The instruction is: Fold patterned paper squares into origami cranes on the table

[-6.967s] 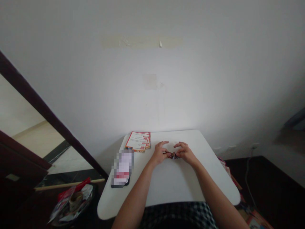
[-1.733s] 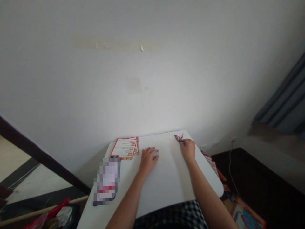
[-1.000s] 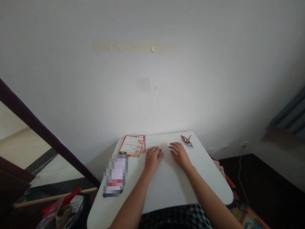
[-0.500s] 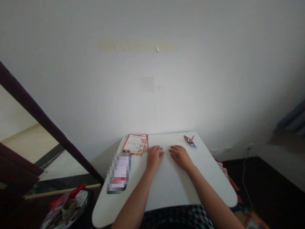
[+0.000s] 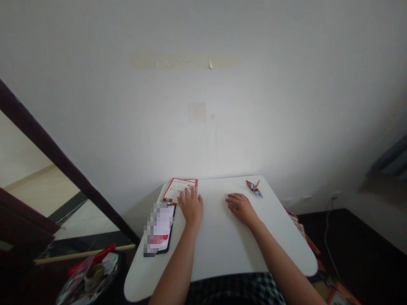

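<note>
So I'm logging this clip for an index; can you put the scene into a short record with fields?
Surface: white table against a wall
Left hand: over the near right part of the printed papers; contact unclear
Right hand: low over or on the table, holding nothing visible
Folded paper piece: multicoloured, near the far right corner, apart from both hands
Phone: left side, partly pixelated
Floor, left: bin with red and clear plastic
</note>
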Demonstrator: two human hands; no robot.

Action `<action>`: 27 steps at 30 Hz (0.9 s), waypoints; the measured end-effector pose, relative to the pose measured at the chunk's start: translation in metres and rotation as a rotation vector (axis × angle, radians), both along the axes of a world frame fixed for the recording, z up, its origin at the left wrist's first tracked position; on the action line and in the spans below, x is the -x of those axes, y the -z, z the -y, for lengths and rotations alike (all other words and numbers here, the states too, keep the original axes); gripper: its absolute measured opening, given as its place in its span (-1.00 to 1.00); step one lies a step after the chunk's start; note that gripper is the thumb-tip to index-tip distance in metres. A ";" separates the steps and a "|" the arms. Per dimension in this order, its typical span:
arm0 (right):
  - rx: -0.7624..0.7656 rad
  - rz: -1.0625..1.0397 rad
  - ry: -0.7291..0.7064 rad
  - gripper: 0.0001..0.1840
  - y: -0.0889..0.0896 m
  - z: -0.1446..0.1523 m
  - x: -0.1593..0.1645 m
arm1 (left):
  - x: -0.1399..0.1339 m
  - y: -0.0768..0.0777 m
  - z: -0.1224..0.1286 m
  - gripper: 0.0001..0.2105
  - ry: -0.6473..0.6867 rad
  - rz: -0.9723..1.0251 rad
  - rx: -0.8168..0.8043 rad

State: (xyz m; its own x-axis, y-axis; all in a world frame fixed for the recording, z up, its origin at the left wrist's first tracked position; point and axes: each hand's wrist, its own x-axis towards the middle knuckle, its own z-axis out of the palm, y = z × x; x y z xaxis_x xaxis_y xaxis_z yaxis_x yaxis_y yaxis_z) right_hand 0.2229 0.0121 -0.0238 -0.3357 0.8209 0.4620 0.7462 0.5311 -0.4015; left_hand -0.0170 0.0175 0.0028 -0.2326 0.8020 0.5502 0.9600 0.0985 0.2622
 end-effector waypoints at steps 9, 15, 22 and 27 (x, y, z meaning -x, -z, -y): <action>0.012 0.008 0.003 -0.68 0.000 -0.001 0.000 | 0.008 0.006 -0.007 -0.59 -0.047 -0.015 0.134; 0.010 0.004 0.001 -0.68 0.000 0.000 0.000 | 0.010 -0.001 -0.002 -0.71 0.007 -0.082 0.111; 0.007 -0.003 -0.002 -0.68 -0.002 0.001 0.000 | 0.010 -0.005 -0.002 -0.67 0.000 -0.070 0.095; 0.000 -0.016 0.004 -0.68 -0.003 0.002 0.001 | 0.010 -0.006 -0.003 -0.70 0.007 -0.051 0.040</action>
